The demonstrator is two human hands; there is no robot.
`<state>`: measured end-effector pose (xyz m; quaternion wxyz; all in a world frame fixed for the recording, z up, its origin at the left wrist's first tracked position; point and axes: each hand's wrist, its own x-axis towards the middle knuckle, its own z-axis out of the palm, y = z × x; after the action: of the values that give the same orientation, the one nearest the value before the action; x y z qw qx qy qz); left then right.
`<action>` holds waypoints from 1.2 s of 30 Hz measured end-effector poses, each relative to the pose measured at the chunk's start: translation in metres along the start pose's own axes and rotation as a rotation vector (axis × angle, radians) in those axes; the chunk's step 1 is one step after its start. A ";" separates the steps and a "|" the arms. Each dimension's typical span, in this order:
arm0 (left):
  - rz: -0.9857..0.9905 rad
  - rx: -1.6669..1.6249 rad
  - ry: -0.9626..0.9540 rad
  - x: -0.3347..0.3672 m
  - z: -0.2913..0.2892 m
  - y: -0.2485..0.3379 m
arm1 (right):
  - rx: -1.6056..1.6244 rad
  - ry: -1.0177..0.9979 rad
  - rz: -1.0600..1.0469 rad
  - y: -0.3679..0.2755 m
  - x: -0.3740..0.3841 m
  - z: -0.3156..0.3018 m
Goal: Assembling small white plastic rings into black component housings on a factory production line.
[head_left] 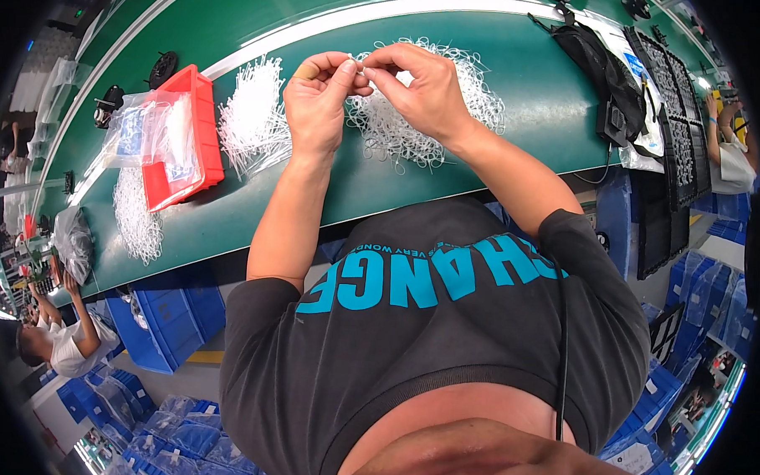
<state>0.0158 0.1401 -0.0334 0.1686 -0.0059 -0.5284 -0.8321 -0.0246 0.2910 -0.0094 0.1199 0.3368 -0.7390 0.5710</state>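
Observation:
Over the green workbench, my left hand (pixel 316 105) and my right hand (pixel 427 93) meet fingertip to fingertip. Both pinch a small white plastic tie (pixel 360 67), mostly hidden by the fingers. Beneath and around my right hand spreads a large heap of looped white plastic ties (pixel 469 90). To the left of my left hand lies a pile of straight white ties (pixel 252 120), loosely bundled and fanned out toward me.
A red bin (pixel 206 135) with clear plastic bags (pixel 153 129) stands at left, beside another pile of looped ties (pixel 136 216). A black bag (pixel 583 64) and black trays (pixel 677 131) are at right. Blue crates (pixel 172 314) sit below the bench. Other people work at both sides.

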 end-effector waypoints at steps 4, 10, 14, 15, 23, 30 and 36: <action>0.013 0.006 -0.003 0.000 0.001 0.000 | 0.026 0.052 -0.004 0.002 0.001 0.002; 0.045 0.218 -0.030 -0.005 0.005 -0.001 | -0.013 0.042 0.008 0.006 0.002 -0.003; 0.028 0.223 -0.036 -0.005 0.005 -0.006 | 0.009 0.023 0.122 0.001 0.002 -0.004; 0.021 0.211 -0.026 -0.006 0.006 -0.007 | 0.014 0.015 0.122 0.002 0.001 -0.004; -0.026 0.250 -0.034 -0.008 0.018 -0.005 | 0.066 -0.027 0.194 0.010 -0.004 -0.016; 0.104 1.054 -0.116 0.017 -0.015 0.005 | -0.062 -0.109 0.225 0.017 -0.005 -0.029; 0.012 1.799 0.026 0.057 -0.087 0.017 | -0.265 -0.147 0.186 0.026 -0.008 -0.040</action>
<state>-0.0191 0.0416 -0.0463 0.1199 0.1351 -0.9782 -0.1028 -0.0434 0.3343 -0.0212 0.0558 0.2890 -0.8426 0.4510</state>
